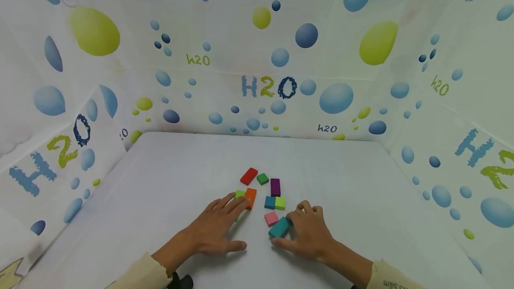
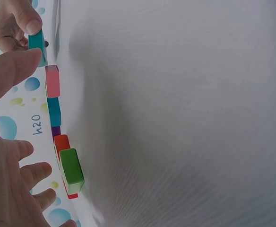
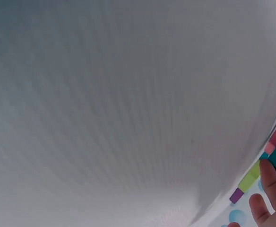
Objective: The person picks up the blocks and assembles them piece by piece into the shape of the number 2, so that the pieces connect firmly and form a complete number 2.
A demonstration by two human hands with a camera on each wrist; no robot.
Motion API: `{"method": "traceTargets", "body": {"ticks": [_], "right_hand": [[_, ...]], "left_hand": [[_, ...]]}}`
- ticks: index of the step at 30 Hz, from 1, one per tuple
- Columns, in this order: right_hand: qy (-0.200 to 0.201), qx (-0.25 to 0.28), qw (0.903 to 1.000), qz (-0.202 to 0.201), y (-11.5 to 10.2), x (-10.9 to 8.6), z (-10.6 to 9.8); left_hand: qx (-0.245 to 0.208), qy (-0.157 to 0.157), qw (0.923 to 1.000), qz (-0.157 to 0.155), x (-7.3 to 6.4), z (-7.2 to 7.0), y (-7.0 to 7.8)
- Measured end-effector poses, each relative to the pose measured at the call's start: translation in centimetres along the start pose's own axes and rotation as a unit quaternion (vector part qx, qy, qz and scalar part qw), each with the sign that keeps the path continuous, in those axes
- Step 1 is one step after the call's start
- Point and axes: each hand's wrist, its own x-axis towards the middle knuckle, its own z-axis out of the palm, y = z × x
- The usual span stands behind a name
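My right hand (image 1: 311,231) pinches a teal block (image 1: 279,227) between thumb and fingers, and the block sits tilted beside a pink block (image 1: 271,218). In the left wrist view that teal block (image 2: 38,47) appears at the right hand's fingertips. Fingers spread, my left hand (image 1: 217,226) is held over the left side of the blocks, partly hiding a lime green block (image 1: 239,193) and an orange block (image 1: 250,197). A green block (image 2: 72,170) shows beyond its fingers in the left wrist view. Whether the left fingertips touch any block is unclear.
Farther back lie a red block (image 1: 249,176), a small green block (image 1: 263,179) and a purple block (image 1: 275,187). A blue block (image 1: 270,202) and a yellow-green block (image 1: 280,203) stand side by side. A white table (image 1: 341,177) carries them, with patterned curtains (image 1: 225,26) around it.
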Motion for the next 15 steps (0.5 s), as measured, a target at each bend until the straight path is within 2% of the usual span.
{"method": "traceTargets", "body": {"ticks": [8,15], "right_hand": [[-0.014,-0.032,0.9994,-0.007,-0.49,-0.48,-0.28],[-0.01,-0.038,0.9991,-0.017,-0.49,-0.78,-0.31]], "left_hand": [[0.007,-0.004,1.0,0.001,-0.01,-0.15,0.19],[0.009,-0.011,0.9999,0.004,-0.13,-0.19,0.19]]}}
